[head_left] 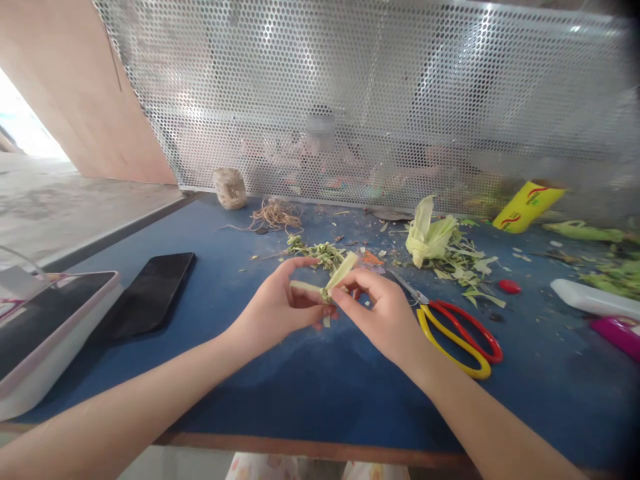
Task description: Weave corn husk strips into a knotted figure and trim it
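Observation:
Both hands meet over the middle of the blue table (310,393). My left hand (277,307) pinches one end of a pale green leaf strip (336,275), thumb and fingers curled round it. My right hand (383,310) pinches the same strip from the right, fingers pressed together near its bend. The strip's free end sticks up and to the right. Red and yellow scissors (457,330) lie just right of my right hand.
A pile of green husk leaves (435,240) and cut scraps (320,252) lies behind the hands. A black phone (150,293) and a white device (45,333) sit at left. Twine roll (230,188), rubber bands (274,215), yellow packet (527,205), mesh screen (350,100) behind.

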Tool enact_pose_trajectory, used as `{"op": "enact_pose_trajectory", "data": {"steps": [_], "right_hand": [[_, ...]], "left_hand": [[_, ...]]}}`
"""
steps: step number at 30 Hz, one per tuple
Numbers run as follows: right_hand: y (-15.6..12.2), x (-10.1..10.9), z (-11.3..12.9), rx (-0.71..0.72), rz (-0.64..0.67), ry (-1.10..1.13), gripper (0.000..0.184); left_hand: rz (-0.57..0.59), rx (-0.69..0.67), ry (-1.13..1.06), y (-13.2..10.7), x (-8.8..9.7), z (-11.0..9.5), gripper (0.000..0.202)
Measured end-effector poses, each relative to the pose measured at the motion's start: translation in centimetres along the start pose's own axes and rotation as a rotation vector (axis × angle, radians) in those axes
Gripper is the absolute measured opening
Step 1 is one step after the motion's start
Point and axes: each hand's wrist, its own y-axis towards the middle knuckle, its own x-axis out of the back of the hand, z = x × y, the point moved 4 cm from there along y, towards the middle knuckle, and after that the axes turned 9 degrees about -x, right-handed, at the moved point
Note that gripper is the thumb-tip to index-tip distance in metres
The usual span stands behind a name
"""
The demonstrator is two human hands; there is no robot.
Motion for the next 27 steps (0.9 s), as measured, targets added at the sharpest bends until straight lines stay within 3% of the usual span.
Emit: {"op": "enact_pose_trajectory", "data": {"steps": [4, 10, 14, 19, 23, 27], "right_hand": [[-0.1, -0.7, -0.7, -0.154, 0.123, 0.041, 0.027], [0.1, -0.3, -0.6, -0.133, 0.019, 0.045, 0.011], [0.1, -0.4, -1.1, -0.183, 0.083, 0.194, 0.016], [0.2, -0.2, -1.2, -0.191, 0.061, 0.241, 0.02], [0.4, -0.1, -1.1, -0.184, 0.15, 0.185, 0.024], [0.5, 0.9, -0.5, -0.109, 0.007, 0.107, 0.019]], "left_hand": [[-0.03, -0.049, 0.025, -0.1, 0.1, -0.2, 0.07], [-0.016, -0.015, 0.035, -0.3, 0.1, 0.1, 0.083], [0.019, 0.003, 0.002, -0.5, -0.1, -0.3, 0.083], [0.07, 0.027, -0.03, -0.7, -0.1, -0.2, 0.073], [0.117, 0.008, 0.003, -0.6, -0.3, 0.3, 0.053], [0.083, -0.042, 0.15, -0.4, 0.0, -0.3, 0.034]]}}
